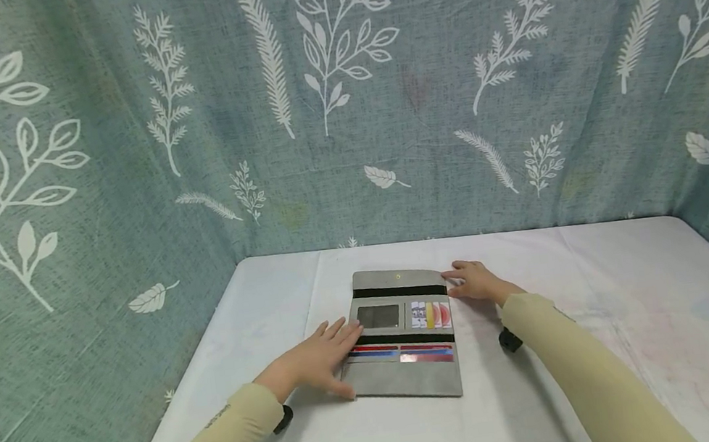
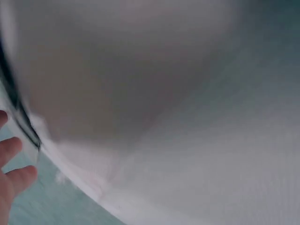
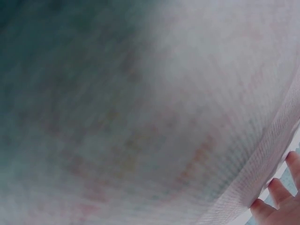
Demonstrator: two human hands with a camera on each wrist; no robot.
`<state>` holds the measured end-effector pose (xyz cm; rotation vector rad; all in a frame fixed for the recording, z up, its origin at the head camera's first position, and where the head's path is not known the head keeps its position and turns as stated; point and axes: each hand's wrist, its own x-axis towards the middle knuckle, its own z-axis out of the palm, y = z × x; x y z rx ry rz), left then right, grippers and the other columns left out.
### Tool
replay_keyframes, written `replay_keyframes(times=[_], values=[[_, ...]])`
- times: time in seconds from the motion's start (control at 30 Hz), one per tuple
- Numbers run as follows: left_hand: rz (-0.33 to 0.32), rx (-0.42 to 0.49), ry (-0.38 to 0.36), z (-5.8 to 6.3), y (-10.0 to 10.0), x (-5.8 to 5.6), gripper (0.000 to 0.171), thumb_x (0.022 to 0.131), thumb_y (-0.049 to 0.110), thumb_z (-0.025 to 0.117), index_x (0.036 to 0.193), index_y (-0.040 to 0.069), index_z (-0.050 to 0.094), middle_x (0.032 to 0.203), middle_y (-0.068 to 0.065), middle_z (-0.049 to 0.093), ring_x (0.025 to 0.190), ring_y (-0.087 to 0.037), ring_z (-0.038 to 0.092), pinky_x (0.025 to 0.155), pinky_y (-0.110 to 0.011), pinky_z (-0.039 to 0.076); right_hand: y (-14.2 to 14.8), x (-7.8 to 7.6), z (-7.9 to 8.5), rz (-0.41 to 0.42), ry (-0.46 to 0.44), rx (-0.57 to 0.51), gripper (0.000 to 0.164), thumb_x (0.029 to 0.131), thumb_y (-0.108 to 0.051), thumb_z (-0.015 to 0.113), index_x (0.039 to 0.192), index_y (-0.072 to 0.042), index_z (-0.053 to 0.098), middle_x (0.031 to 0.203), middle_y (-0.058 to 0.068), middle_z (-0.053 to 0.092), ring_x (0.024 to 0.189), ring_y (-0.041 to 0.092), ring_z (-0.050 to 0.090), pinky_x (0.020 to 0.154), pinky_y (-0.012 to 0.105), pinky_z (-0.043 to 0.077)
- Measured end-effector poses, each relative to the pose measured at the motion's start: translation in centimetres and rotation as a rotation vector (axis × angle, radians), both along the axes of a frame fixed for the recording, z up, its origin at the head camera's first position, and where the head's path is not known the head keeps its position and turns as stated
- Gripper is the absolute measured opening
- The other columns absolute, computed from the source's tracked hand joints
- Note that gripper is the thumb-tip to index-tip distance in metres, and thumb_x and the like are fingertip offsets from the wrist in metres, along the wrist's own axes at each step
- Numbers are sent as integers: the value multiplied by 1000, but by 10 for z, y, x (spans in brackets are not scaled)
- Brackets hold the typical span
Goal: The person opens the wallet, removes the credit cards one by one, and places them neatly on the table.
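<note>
A grey wallet [image 1: 406,383] lies unfolded on the white table, its long side running away from me. Cards with red and blue stripes fill slots in the near panel, and the middle panel has a dark clear window beside several small colourful cards. My left hand [image 1: 318,360] is spread flat at the wallet's left edge, fingertips overlapping it near the middle fold. At the upper right edge, my right hand [image 1: 476,281] reaches the far flap with extended fingertips. Left fingers [image 2: 21,179] show beside a dark-edged strip in the left wrist view; right fingers [image 3: 279,192] appear in the right wrist view.
A white cloth covers the table [image 1: 604,338], lightly stained on the right side. Beyond its far edge hangs a grey-green curtain [image 1: 427,169] printed with white leaves, which also runs along the left side. Dark wrist straps show under both sleeves.
</note>
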<state>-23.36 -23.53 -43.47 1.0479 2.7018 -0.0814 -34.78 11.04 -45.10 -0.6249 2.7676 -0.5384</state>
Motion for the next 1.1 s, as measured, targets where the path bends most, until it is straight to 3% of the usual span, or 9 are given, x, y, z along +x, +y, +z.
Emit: replay_keyframes(times=[0.13,0.27,0.47,0.8,1.1], values=[[30,-69,-1,-2,6,2,110,69,72,58,147,6,16,153,-10,12,140,-33,9,110,-51,14,1,-1,0,9,-3,-5,51,91,-27,57,136,-7,43,144,28,26,130,51,19,105,58,18],[111,-68,-61,-5,5,0,115,65,74,59,147,6,15,154,-12,8,140,-35,5,110,-53,11,2,-3,-2,17,9,-3,51,91,-27,57,136,-7,44,143,28,27,130,49,21,105,58,17],[172,-70,-108,-8,3,-2,116,64,74,60,148,11,10,154,-13,5,140,-36,0,110,-53,7,1,-2,-3,5,10,-6,51,91,-27,57,136,-7,44,144,27,26,130,50,20,105,58,18],[174,-126,-43,-6,6,0,115,62,77,59,147,12,17,153,-11,12,140,-33,3,110,-52,8,0,-2,0,6,-1,22,51,91,-27,56,137,-9,43,145,26,25,130,50,19,105,58,19],[171,-90,-50,-5,6,4,113,63,74,61,147,12,17,153,-11,13,140,-36,5,110,-54,9,-1,-4,5,21,-27,67,52,91,-27,55,138,-9,41,144,27,26,129,52,20,104,58,20]])
